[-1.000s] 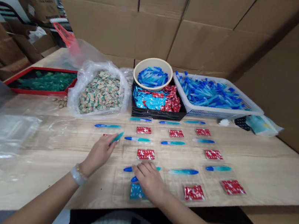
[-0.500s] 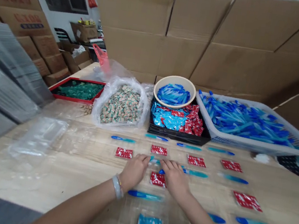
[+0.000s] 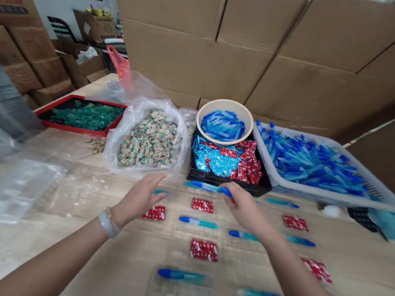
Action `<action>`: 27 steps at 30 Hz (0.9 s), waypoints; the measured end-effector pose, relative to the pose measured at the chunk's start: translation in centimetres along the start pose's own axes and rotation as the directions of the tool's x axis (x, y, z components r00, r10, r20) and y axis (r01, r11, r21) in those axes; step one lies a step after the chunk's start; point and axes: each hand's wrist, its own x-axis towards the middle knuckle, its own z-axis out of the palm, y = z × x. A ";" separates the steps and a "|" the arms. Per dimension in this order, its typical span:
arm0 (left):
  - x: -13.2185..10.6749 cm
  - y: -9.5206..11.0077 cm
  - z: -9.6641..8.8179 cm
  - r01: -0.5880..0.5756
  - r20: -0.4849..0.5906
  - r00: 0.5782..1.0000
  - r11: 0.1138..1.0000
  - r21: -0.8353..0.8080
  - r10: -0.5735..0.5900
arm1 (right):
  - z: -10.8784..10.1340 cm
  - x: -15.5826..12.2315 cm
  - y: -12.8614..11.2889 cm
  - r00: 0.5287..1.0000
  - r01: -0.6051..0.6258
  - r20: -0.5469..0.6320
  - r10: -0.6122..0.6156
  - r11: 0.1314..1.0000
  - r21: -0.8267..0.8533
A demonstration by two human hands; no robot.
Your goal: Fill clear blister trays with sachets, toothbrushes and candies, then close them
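My right hand [image 3: 244, 205] is stretched toward the back of the wooden table [image 3: 41, 223] and pinches a blue pen-like stick [image 3: 210, 187] just in front of the black tray [image 3: 193, 173] of blue and red sachets. My left hand [image 3: 140, 198] hovers with fingers spread over a red sachet [image 3: 154, 212], close to the clear bag of small wrapped pieces [image 3: 149, 138]. Rows of clear bags lie on the table, each with a red sachet [image 3: 203, 249] and a blue stick [image 3: 197, 222].
A cream bowl [image 3: 203, 107] of blue sticks sits on the black tray. A white basket [image 3: 324, 192] of more blue sticks stands at the right, a red tray [image 3: 45, 108] of green packets at the left. Loose clear bags [image 3: 9, 189] lie left. Cardboard walls stand behind.
Both hands have moved from the middle row toward the back. The right hand now holds a blue stick near the black tray, and the left hand has opened. The camera has shifted.
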 end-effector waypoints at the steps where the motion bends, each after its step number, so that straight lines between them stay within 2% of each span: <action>1: -0.9 -1.0 0.9 0.015 0.028 0.999 0.993 0.115 -0.019 | -0.5 -0.1 1.1 1.000 -0.020 -0.013 0.020 1.000 -0.003; 3: -2.6 -2.5 2.8 0.024 0.059 0.997 0.955 0.296 -0.044 | -0.6 -0.6 3.0 1.000 -0.030 0.000 0.030 0.999 0.009; 6: -3.9 -3.3 4.8 0.004 0.052 0.998 0.910 0.414 -0.028 | 0.4 -1.5 4.3 0.999 -0.038 0.011 0.038 0.998 0.040; 8: -4.0 -2.9 5.2 -0.012 0.019 1.000 0.900 0.437 0.004 | 0.9 -2.0 4.6 0.999 -0.051 -0.001 0.051 0.997 0.049; 10: -4.0 -1.8 5.2 -0.047 -0.023 0.998 0.894 0.445 0.064 | 0.5 -2.3 4.7 0.998 -0.055 -0.014 0.056 0.998 0.043; 12: -4.6 -0.3 5.6 -0.173 -0.009 0.980 0.883 0.437 0.197 | -1.0 -2.4 5.0 0.997 -0.050 -0.055 0.050 0.999 0.008; 13: -5.0 0.6 6.0 -0.282 0.028 0.954 0.860 0.425 0.298 | -2.2 -2.4 5.2 0.994 -0.052 -0.097 0.049 0.998 -0.031; 15: -6.1 2.2 7.3 -0.505 0.079 0.850 0.762 0.406 0.521 | -5.1 -2.1 5.9 0.977 -0.080 -0.208 0.046 0.984 -0.160; 16: -6.6 3.0 8.0 -0.569 0.093 0.803 0.710 0.414 0.589 | -6.7 -2.0 6.5 0.963 -0.113 -0.265 0.045 0.962 -0.247; 17: -7.0 3.7 8.7 -0.601 0.099 0.774 0.677 0.426 0.625 | -8.3 -1.8 7.3 0.948 -0.160 -0.315 0.048 0.926 -0.342; 18: -7.3 4.2 9.2 -0.605 0.111 0.772 0.669 0.432 0.626 | -9.8 -1.7 8.4 0.934 -0.216 -0.352 0.056 0.875 -0.434; 20: -7.5 5.0 9.3 -0.572 0.167 0.815 0.722 0.389 0.555 | -12.3 -1.3 11.4 0.913 -0.340 -0.393 0.110 0.738 -0.584; 22: -7.2 5.4 8.2 -0.508 0.241 0.859 0.812 0.289 0.452 | -13.8 -0.5 15.1 0.896 -0.431 -0.394 0.205 0.617 -0.659; 24: -6.3 5.1 6.0 -0.403 0.271 0.899 0.893 0.201 0.345 | -14.0 1.0 18.0 0.891 -0.454 -0.355 0.284 0.600 -0.659; 25: -5.6 4.5 4.6 -0.338 0.246 0.925 0.924 0.179 0.291 | -13.6 1.9 18.6 0.890 -0.454 -0.360 0.280 0.618 -0.642; 27: -3.7 2.4 1.5 -0.204 0.116 0.976 0.965 0.167 0.187 | -12.1 3.8 17.5 0.909 -0.375 -0.390 0.150 0.705 -0.602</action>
